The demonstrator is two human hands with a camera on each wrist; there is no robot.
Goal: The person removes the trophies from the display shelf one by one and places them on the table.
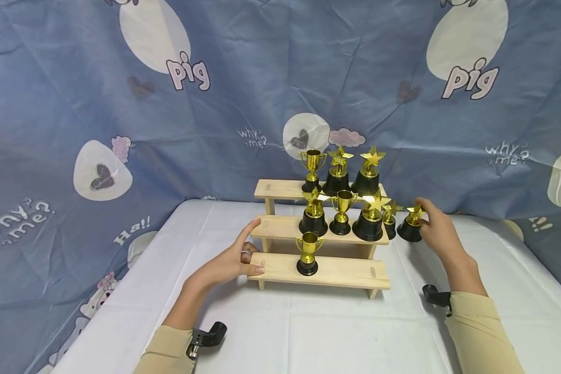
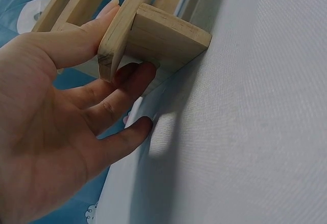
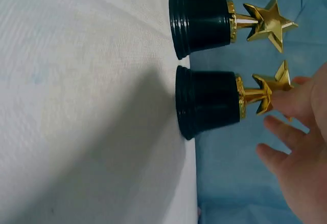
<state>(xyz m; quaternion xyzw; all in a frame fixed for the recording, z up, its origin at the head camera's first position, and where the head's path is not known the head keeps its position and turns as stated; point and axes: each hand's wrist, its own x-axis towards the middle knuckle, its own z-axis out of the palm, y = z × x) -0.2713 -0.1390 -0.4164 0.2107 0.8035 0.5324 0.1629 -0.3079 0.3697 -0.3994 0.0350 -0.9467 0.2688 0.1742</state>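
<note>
A three-step wooden display stand (image 1: pixel 338 271) stands on the table. My left hand (image 1: pixel 228 264) holds the left end of its lowest step, and in the left wrist view the thumb and fingers lie on either side of the board (image 2: pixel 116 42). Right of the stand, my right hand (image 1: pixel 441 236) pinches the gold star of a black-based star trophy (image 3: pixel 209 103). The base of that trophy is at the tabletop in the right wrist view. A second star trophy (image 3: pixel 202 23) stands beside it, partly hidden behind the stand in the head view.
The top step bears a cup trophy (image 1: pixel 312 162) and two star trophies. On the middle step a cup trophy (image 1: pixel 343 208) stands between two star trophies. A single cup trophy (image 1: pixel 308 252) is on the lowest step. White cloth (image 1: pixel 336 332) covers the table; a blue printed curtain (image 1: pixel 262 78) hangs behind.
</note>
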